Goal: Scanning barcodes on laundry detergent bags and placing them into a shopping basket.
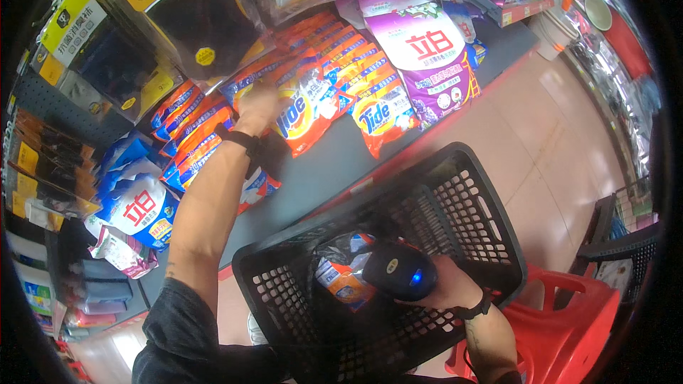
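Observation:
My left hand [262, 100] reaches over the shelf among the orange Tide detergent bags. It is blurred, and its fingers are at the left edge of a large Tide bag [307, 109]; whether they grip it is unclear. Behind and to the left stands a row of Tide bags [195, 138], and smaller ones [381, 112] are lined up to the right. In my right hand [453, 282] is a black handheld barcode scanner [401, 272] with a blue light lit. The scanner is above a black plastic basket [283, 248], which holds an orange-and-blue detergent packet [344, 280] and dark plastic.
White-and-purple detergent bags [435, 48] stand right of the Tide, blue-and-white ones [141, 208] to the left. Packaged socks [96, 58] hang above the shelf [320, 170]. A red plastic stool [565, 314] is at the lower right, beside the tiled floor [533, 154].

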### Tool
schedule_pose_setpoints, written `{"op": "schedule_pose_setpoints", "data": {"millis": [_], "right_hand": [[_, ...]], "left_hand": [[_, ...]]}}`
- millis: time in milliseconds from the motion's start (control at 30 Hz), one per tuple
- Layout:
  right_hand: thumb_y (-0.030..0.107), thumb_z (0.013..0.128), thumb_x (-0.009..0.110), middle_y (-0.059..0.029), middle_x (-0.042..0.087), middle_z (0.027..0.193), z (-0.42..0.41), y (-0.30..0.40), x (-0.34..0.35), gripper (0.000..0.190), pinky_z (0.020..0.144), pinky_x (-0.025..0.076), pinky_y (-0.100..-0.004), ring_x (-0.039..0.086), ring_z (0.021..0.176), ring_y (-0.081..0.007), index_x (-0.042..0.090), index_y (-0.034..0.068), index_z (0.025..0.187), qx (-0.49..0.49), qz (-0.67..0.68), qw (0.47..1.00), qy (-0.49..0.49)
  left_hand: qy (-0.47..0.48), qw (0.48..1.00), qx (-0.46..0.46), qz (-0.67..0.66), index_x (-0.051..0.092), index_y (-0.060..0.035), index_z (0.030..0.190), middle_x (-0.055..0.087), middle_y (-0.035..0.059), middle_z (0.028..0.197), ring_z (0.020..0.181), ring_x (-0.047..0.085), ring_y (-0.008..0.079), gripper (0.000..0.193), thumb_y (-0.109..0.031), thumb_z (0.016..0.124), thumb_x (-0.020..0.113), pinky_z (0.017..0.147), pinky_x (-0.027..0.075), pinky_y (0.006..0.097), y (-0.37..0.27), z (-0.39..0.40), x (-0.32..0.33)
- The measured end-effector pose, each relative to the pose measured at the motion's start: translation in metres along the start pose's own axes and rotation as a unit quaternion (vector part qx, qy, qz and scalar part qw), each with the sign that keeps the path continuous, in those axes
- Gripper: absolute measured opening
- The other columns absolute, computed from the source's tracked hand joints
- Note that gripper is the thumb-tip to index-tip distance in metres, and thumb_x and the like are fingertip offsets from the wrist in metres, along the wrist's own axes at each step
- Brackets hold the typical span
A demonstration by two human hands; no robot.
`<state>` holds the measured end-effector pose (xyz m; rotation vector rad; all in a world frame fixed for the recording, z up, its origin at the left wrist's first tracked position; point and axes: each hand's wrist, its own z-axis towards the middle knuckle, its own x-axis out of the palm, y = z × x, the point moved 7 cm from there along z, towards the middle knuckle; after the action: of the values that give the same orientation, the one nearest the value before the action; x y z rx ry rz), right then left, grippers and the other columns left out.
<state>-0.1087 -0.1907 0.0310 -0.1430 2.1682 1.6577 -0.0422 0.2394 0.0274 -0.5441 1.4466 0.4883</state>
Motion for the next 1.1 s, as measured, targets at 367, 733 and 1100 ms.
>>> {"op": "schedule_pose_setpoints", "data": {"millis": [367,733,1100], "right_hand": [[0.027,0.071,0.081,-0.015,0.066,0.108,0.001,0.009,-0.007,0.06,0.088,0.049,-0.0322,0.064,0.101,-0.0248,0.057,0.004,0.12,-0.049,-0.06,0.996,-0.045],[0.027,0.077,0.071,-0.013,0.065,0.108,0.002,0.008,-0.003,0.05,0.085,0.051,-0.0372,0.063,0.099,-0.0324,0.055,0.015,0.123,-0.026,-0.001,0.999,-0.037],[0.025,0.075,0.07,-0.0141,0.066,0.105,0.002,0.007,-0.003,0.051,0.08,0.052,-0.0386,0.063,0.094,-0.0345,0.055,0.013,0.122,0.011,-0.036,0.999,-0.003]], "left_hand": [[0.014,0.995,0.087,0.05,0.066,-0.007,0.092,0.067,0.0181,0.09,0.086,0.065,0.0363,0.03,-0.034,0.086,0.055,0.07,0.052,0.045,-0.009,0.0,-0.028],[-0.078,0.974,0.114,0.182,0.067,-0.0067,0.088,0.069,0.0111,0.079,0.074,0.069,0.0244,0.018,-0.023,0.081,0.061,0.062,0.055,0.0359,-0.005,-0.025,-0.027],[0.047,0.945,0.226,0.232,0.062,-0.0049,0.092,0.069,0.0131,0.078,0.067,0.069,0.024,0.014,-0.013,0.083,0.056,0.052,0.053,0.0335,-0.061,-0.089,0.051]]}}
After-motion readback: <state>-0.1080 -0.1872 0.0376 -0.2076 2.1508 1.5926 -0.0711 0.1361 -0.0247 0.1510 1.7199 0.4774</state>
